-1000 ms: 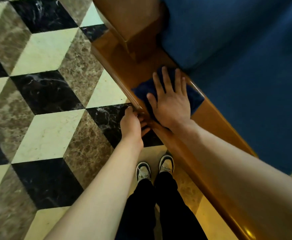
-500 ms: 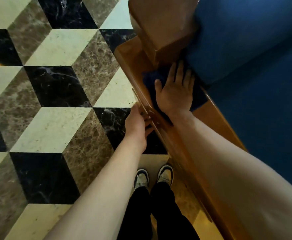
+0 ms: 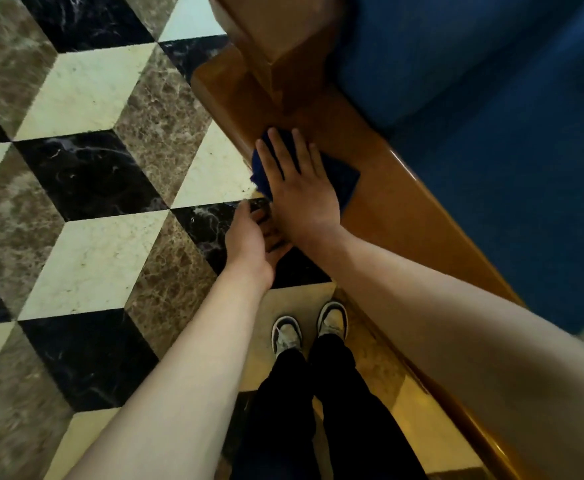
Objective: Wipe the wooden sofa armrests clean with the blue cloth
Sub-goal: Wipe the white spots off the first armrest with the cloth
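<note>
The wooden sofa armrest [image 3: 418,216] runs diagonally from upper middle to lower right, glossy and orange-brown. A dark blue cloth [image 3: 344,178] lies flat on its top, hanging slightly over the outer edge. My right hand [image 3: 301,188] presses flat on the cloth with fingers spread, pointing toward the upright wooden post [image 3: 276,39]. My left hand [image 3: 254,237] hangs beside the armrest's outer edge, its fingers curled loosely against the wood's side, holding nothing that I can see.
Blue sofa cushions [image 3: 491,98] fill the right side beyond the armrest. A marble floor [image 3: 86,174] of black, cream and brown diamond tiles spreads to the left. My two shoes [image 3: 307,327] and dark trousers stand close to the sofa's base.
My right hand has slid the cloth back from the post toward the armrest's outer edge. My left hand stays beside the armrest's side.
</note>
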Available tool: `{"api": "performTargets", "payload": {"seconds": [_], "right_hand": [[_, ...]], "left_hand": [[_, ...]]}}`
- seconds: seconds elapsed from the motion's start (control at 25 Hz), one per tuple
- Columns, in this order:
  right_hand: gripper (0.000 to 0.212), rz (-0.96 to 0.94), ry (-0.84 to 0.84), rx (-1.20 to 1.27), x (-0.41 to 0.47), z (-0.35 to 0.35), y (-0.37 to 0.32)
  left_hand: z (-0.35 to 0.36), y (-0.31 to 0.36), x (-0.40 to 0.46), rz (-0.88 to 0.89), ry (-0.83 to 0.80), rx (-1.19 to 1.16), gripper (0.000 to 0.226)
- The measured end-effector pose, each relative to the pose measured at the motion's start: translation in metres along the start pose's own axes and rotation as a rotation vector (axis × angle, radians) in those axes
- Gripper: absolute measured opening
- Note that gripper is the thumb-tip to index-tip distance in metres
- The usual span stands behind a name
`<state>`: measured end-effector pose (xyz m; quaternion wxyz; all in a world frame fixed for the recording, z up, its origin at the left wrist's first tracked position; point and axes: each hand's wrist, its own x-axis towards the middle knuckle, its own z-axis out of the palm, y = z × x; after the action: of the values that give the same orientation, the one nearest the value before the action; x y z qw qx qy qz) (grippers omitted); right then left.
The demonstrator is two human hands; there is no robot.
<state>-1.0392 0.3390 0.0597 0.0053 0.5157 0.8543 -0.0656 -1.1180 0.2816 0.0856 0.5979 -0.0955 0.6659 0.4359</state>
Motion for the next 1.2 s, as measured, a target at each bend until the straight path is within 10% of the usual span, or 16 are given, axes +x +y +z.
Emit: {"api": "performTargets", "payload": {"seconds": [0.48, 0.88, 1.04, 1.2], "right_hand": [[0.096, 0.481, -0.18, -0.043, -0.374, -0.002, 0.1], [0.069, 0.819, -0.108, 0.425, -0.211, -0.02, 0.204], [0.066, 0.895, -0.245, 0.508, -0.338, -0.017, 0.27], [0.05, 1.22, 0.085, 0.89, -0.482, -0.012, 0.247]], "left_hand": [[0.028, -0.173, -0.088, -0.286, -0.242, 0.371, 0.073], [0.026, -0.225, -0.091, -0.051, -0.095, 0.504, 0.052], [0.028, -0.259, -0.122, -0.049, -0.082, 0.612, 0.037], [0.038, -0.306, -0.157, -0.066, -0.055, 0.654, 0.052]]}}
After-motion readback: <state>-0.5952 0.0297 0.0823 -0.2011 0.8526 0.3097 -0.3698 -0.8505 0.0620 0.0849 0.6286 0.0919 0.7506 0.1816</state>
